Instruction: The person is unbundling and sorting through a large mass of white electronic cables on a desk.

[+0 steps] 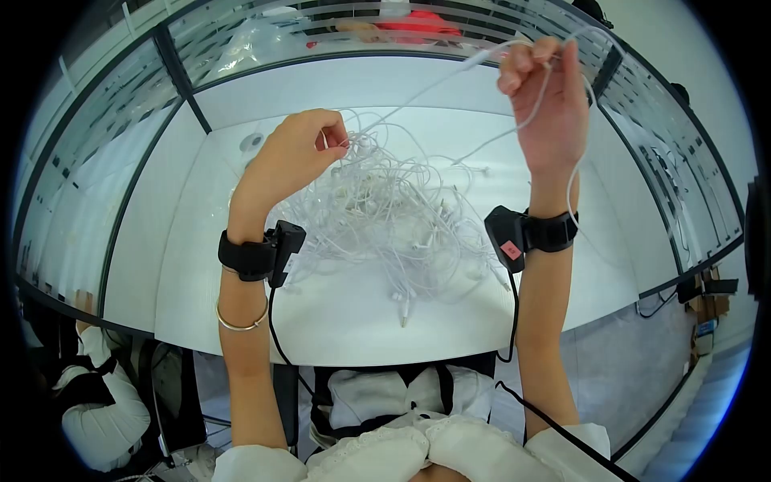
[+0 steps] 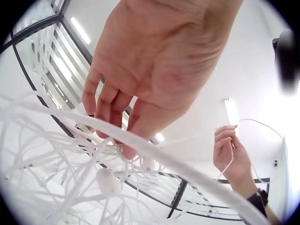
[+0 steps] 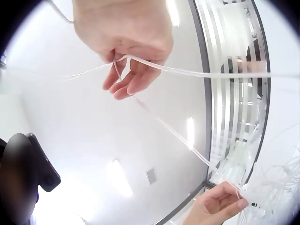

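A tangled heap of thin white cables [image 1: 385,201] lies on the white table. My left hand [image 1: 285,161] pinches cable at the heap's upper left edge; the left wrist view shows its fingertips [image 2: 129,152] among the strands. Raised high at the upper right, my right hand [image 1: 550,104] holds a white cable [image 1: 450,79] between curled fingers. That cable runs down toward the left hand, and another length loops over the right hand and hangs beside the wrist. In the right wrist view, strands cross the fingers of the right hand [image 3: 126,47].
Low white partitions with striped glass [image 1: 265,88] enclose the table [image 1: 321,337] at the back and sides. A plastic bag [image 1: 265,40] and a red item [image 1: 422,26] show behind the glass. Another person [image 1: 104,410] sits at lower left. Black wires hang from both wrist cameras.
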A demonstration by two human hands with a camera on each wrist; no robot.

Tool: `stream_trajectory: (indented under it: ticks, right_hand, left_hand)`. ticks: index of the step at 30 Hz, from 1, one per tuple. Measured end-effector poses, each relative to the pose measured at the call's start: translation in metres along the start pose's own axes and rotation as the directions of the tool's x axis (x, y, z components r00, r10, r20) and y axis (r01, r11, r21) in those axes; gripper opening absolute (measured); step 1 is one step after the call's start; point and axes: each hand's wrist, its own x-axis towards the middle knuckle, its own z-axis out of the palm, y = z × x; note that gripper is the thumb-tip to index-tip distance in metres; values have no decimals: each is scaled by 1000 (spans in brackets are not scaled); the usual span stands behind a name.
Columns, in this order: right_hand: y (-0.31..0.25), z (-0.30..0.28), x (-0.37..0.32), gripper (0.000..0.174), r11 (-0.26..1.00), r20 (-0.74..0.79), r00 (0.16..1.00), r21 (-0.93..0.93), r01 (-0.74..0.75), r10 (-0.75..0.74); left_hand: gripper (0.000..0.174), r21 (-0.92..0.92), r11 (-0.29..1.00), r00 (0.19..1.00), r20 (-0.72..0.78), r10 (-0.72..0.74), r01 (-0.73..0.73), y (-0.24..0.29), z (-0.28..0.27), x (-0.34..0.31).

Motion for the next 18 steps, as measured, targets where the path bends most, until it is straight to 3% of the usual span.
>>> stream_trajectory:
  ticks: [4, 12, 15, 18]
  right_hand:
    - [-15, -1, -5, 36, 999, -55, 998, 38, 15, -13]
    - [-35, 7, -5, 32, 974, 86, 991, 212, 83, -103]
    - [-54, 12, -9, 29, 968, 58, 988, 218, 128, -144]
    - [-64, 20, -10, 33, 938, 55, 977, 297, 179, -204]
  left_hand:
    - [7, -77, 997, 1000, -6, -15, 14, 6, 0, 1]
    - [14, -142, 983, 983, -154, 96, -118, 18, 7, -1]
    - [12, -177, 982, 997, 39, 66, -58, 18, 3, 4]
    - [12, -221, 973, 995, 47, 85, -73, 17, -2, 3]
